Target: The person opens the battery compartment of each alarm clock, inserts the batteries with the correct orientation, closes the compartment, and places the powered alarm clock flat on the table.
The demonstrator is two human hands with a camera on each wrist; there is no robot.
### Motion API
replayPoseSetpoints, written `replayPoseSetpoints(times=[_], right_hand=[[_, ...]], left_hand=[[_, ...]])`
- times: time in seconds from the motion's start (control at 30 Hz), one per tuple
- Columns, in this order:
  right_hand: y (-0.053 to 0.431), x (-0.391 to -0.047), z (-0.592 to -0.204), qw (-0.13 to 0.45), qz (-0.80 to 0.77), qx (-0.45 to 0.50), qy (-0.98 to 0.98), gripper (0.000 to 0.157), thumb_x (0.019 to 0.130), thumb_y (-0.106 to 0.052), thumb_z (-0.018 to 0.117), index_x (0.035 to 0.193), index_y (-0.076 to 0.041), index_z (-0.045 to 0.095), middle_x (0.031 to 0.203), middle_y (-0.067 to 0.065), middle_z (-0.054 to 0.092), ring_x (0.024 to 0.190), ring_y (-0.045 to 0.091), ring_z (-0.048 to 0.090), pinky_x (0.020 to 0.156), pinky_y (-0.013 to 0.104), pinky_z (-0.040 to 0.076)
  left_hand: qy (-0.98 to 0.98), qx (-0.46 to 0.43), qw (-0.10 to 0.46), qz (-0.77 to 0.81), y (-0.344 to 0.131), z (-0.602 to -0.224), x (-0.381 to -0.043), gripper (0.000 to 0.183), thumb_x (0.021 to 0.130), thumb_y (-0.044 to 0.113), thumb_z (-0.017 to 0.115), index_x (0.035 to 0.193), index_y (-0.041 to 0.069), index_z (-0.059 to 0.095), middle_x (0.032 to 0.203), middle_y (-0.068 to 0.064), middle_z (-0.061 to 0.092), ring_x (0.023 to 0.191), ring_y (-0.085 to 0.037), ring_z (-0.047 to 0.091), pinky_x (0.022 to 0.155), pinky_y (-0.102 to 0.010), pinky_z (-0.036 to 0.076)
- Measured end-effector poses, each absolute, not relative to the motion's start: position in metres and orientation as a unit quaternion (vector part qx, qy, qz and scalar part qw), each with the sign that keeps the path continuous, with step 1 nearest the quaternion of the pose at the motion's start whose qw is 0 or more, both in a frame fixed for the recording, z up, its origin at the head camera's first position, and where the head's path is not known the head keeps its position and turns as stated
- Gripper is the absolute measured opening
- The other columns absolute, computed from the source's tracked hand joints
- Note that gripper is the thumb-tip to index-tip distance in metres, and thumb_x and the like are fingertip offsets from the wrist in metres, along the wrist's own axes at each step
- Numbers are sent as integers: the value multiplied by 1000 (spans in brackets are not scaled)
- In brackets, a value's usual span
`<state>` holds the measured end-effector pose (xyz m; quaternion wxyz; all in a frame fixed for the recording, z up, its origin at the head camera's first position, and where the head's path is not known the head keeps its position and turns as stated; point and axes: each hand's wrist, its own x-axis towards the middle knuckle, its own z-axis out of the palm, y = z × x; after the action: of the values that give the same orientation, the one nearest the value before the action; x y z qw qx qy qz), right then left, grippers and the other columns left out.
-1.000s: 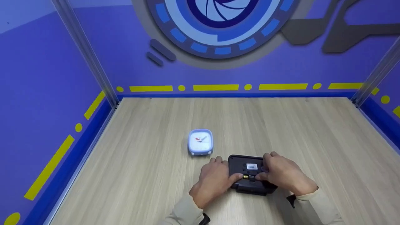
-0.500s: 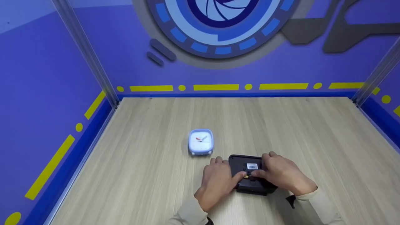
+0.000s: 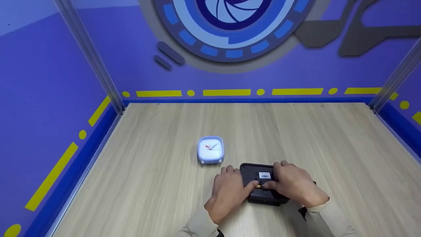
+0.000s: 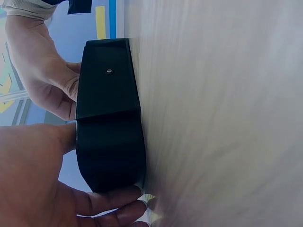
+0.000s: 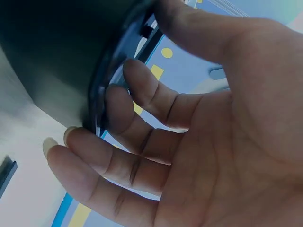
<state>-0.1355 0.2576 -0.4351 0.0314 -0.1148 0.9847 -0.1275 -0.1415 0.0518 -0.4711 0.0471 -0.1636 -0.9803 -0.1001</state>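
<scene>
A black boxy device (image 3: 250, 171) lies back side up on the table, a white barcode label (image 3: 264, 175) on it. A gold-ended battery (image 3: 259, 186) shows in its slot, partly covered by both thumbs. My left hand (image 3: 227, 191) holds the device's left side, thumb over the back by the battery. In the left wrist view its fingers (image 4: 116, 201) bend around the end of the black casing. My right hand (image 3: 294, 183) grips the right side, thumb at the battery's other end. Its curled fingers (image 5: 90, 151) touch the casing edge in the right wrist view.
A small light-blue alarm clock (image 3: 210, 149) stands beyond my left hand. A dark flat piece (image 5: 6, 171) lies on the table near my right hand, mostly cut off in the right wrist view. Blue-purple panels (image 3: 230, 79) enclose the wooden table (image 3: 148, 148).
Both thumbs have moved inward, the right one to the left along the slot, so less of the battery shows. My left hand has shifted slightly right. The device has barely moved.
</scene>
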Motion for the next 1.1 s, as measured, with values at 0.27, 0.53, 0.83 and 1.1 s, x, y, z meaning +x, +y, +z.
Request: replayPoseSetpoints(times=[0.27,0.53,0.83,1.1], right_hand=[[253,-136,-439,-1,-100,-108,989,64,86,-56,84,100,3,65,85,12,59,73,26,60,64,51,54],[257,-138,-439,10,-121,-115,986,57,87,-52,85,96,0,62,81,8,58,70,23,57,62,48,51],[267,-142,-436,2,-190,-89,978,41,94,-37,83,89,-9,53,74,1,53,65,19,50,59,41,43],[264,-145,-436,-42,-211,-92,972,35,92,-23,85,107,0,64,81,3,60,67,17,54,61,43,48]], left_hand=[[-977,-177,46,-107,49,-468,-143,69,100,67,60,107,1,75,90,-7,62,87,-22,59,65,-36,51],[-978,-179,53,-94,49,-469,-144,63,102,62,60,106,1,75,91,-8,63,87,-23,60,67,-36,52],[-977,-188,57,-86,46,-469,-143,63,102,62,59,107,2,76,93,-9,65,89,-24,62,67,-36,52],[-978,-184,32,-92,46,-467,-145,64,103,63,58,112,2,75,97,-9,66,92,-23,62,69,-37,53]])
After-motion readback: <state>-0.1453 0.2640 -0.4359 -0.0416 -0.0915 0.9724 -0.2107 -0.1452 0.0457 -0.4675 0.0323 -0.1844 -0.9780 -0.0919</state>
